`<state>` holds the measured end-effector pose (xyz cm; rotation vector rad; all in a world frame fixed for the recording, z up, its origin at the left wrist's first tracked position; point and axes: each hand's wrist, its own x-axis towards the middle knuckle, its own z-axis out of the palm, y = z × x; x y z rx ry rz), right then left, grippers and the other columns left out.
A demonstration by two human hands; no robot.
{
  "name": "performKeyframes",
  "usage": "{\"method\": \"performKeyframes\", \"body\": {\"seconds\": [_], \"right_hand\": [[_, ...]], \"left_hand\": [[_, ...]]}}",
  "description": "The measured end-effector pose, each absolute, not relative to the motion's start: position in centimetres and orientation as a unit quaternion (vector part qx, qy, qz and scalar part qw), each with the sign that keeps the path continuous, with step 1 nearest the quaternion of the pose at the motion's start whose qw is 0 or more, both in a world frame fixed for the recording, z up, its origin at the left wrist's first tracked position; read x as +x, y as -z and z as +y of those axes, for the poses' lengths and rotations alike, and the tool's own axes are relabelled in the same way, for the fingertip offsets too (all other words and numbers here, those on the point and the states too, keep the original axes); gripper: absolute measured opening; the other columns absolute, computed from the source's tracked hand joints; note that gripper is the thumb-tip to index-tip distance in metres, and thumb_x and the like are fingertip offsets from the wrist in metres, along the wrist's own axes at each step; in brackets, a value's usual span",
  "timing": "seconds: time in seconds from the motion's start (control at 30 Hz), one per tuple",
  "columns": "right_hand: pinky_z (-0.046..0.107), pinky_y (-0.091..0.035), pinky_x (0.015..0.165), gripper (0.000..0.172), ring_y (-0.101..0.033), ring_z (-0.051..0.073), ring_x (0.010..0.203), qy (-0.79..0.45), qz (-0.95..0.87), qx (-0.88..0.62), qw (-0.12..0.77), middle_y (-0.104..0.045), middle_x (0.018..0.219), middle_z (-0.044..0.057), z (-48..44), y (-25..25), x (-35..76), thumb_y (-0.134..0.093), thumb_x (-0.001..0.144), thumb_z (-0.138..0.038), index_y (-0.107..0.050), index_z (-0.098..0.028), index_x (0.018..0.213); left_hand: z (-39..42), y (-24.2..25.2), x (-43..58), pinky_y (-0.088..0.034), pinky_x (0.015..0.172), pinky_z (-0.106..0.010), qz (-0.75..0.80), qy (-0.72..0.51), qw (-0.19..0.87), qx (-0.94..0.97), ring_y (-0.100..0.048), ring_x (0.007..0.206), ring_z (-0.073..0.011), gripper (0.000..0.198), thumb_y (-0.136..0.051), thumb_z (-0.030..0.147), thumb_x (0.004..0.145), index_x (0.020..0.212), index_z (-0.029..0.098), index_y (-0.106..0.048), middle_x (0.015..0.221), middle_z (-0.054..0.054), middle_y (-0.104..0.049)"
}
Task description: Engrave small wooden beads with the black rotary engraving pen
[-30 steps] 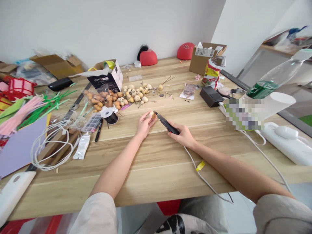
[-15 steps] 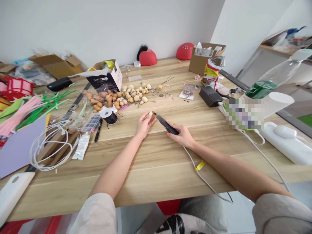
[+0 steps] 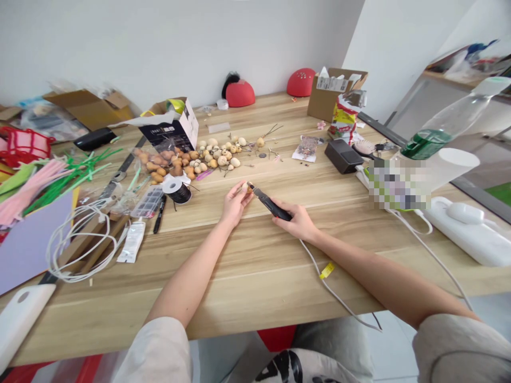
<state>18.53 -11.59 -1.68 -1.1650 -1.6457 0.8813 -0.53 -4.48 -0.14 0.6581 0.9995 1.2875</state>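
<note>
My left hand (image 3: 233, 206) pinches a small tan piece (image 3: 246, 186) between thumb and fingertips, probably a mini gourd; most of it is hidden by the fingers. My right hand (image 3: 298, 220) is wrapped around a black pen-shaped rotary tool (image 3: 272, 204), which points up and to the left. The tool's dark tip is at the small piece, but I cannot tell whether it is cutting. From the tool's rear a white cord (image 3: 313, 259) with a yellow tag runs down over the table edge. Beyond my hands lies a pile of small gourds (image 3: 215, 154), pale and brown.
Left of my hands are a spool of black cord (image 3: 178, 191), a black marker (image 3: 160, 214), a compartment box (image 3: 148, 201) and a coiled white cable (image 3: 75, 239). To the right stand a black box (image 3: 343, 156), a tilted bottle (image 3: 447, 125) and a white power strip (image 3: 471, 234).
The whole view has shifted slightly, with objects a few pixels further left. Both hands keep the same grip, and the tool's tip stays at the small piece.
</note>
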Motion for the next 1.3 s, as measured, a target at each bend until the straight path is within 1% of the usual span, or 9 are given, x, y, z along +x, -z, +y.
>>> {"method": "performKeyframes", "body": {"seconds": [0.1,0.2,0.37,0.5,0.67,0.8,0.97,1.1,1.3], "right_hand": [[0.043,-0.043,0.115,0.058,-0.059,0.029,0.130,-0.357,-0.663,-0.477,0.453,-0.066,0.135,0.001,-11.57,1.76,18.54,-0.066,0.073,-0.019,-0.069,-0.021,0.131],[0.043,-0.044,0.114,0.057,-0.060,0.030,0.129,-0.354,-0.670,-0.470,0.452,-0.066,0.134,0.003,-11.59,1.73,18.54,-0.067,0.073,-0.019,-0.070,-0.021,0.129],[0.044,-0.043,0.114,0.057,-0.058,0.030,0.130,-0.354,-0.664,-0.480,0.450,-0.066,0.134,0.001,-11.63,1.51,18.56,-0.067,0.072,-0.017,-0.070,-0.022,0.129],[0.042,-0.044,0.114,0.058,-0.059,0.030,0.130,-0.355,-0.671,-0.473,0.447,-0.066,0.135,0.001,-11.66,1.47,18.56,-0.066,0.073,-0.018,-0.069,-0.021,0.131],[0.042,-0.047,0.111,0.055,-0.061,0.032,0.127,-0.350,-0.672,-0.478,0.445,-0.066,0.134,0.005,-11.66,1.55,18.58,-0.065,0.074,-0.019,-0.070,-0.017,0.128],[0.043,-0.046,0.112,0.058,-0.061,0.032,0.128,-0.350,-0.675,-0.475,0.443,-0.066,0.135,0.004,-11.63,1.63,18.61,-0.065,0.074,-0.020,-0.068,-0.017,0.131],[0.041,-0.047,0.110,0.052,-0.061,0.031,0.128,-0.352,-0.671,-0.476,0.446,-0.065,0.135,0.004,-11.59,1.71,18.61,-0.065,0.074,-0.022,-0.072,-0.017,0.125],[0.042,-0.048,0.109,0.054,-0.064,0.032,0.124,-0.347,-0.678,-0.471,0.444,-0.067,0.133,0.004,-11.62,1.80,18.61,-0.066,0.072,-0.021,-0.072,-0.018,0.126],[0.041,-0.049,0.108,0.057,-0.065,0.032,0.121,-0.336,-0.673,-0.489,0.442,-0.072,0.127,0.004,-11.60,1.99,18.70,-0.066,0.073,-0.024,-0.069,-0.017,0.130]], "left_hand": [[-4.51,0.05,-0.52,-0.053,0.101,-0.032,0.444,-0.559,0.639,0.287,-0.073,0.089,-0.0120,0.035,-0.074,0.019,0.083,0.117,0.017,-0.066,0.093,-0.005,-0.077],[-4.59,-0.17,-0.42,-0.053,0.101,-0.031,0.446,-0.563,0.637,0.281,-0.073,0.086,-0.0105,0.031,-0.071,0.016,0.085,0.116,0.017,-0.066,0.093,-0.004,-0.077],[-4.69,-0.30,-0.31,-0.053,0.101,-0.032,0.443,-0.564,0.640,0.278,-0.073,0.081,-0.0102,0.028,-0.065,0.011,0.088,0.116,0.016,-0.066,0.088,-0.003,-0.076],[-4.67,-0.28,-0.32,-0.052,0.102,-0.033,0.444,-0.566,0.638,0.274,-0.072,0.080,-0.0102,0.028,-0.065,0.010,0.088,0.115,0.016,-0.067,0.092,-0.004,-0.076],[-4.74,-0.52,-0.25,-0.054,0.095,-0.031,0.442,-0.565,0.642,0.270,-0.072,0.075,-0.0099,0.025,-0.060,0.008,0.090,0.113,0.015,-0.066,0.085,-0.002,-0.076],[-4.71,-0.55,-0.23,-0.054,0.093,-0.029,0.445,-0.565,0.642,0.268,-0.069,0.067,-0.0069,0.025,-0.059,0.006,0.090,0.112,0.015,-0.066,0.083,-0.001,-0.075],[-4.53,-0.14,-0.37,-0.052,0.098,-0.030,0.443,-0.558,0.641,0.283,-0.072,0.079,-0.0096,0.030,-0.068,0.011,0.085,0.115,0.016,-0.066,0.091,-0.003,-0.076],[-4.53,-0.02,-0.39,-0.053,0.096,-0.029,0.445,-0.558,0.638,0.289,-0.070,0.073,-0.0075,0.027,-0.069,0.012,0.085,0.112,0.016,-0.066,0.089,-0.002,-0.076],[-4.63,-0.26,-0.21,-0.053,0.098,-0.031,0.439,-0.560,0.640,0.291,-0.071,0.077,-0.0095,0.024,-0.068,0.010,0.085,0.108,0.015,-0.066,0.087,-0.003,-0.076]]}}
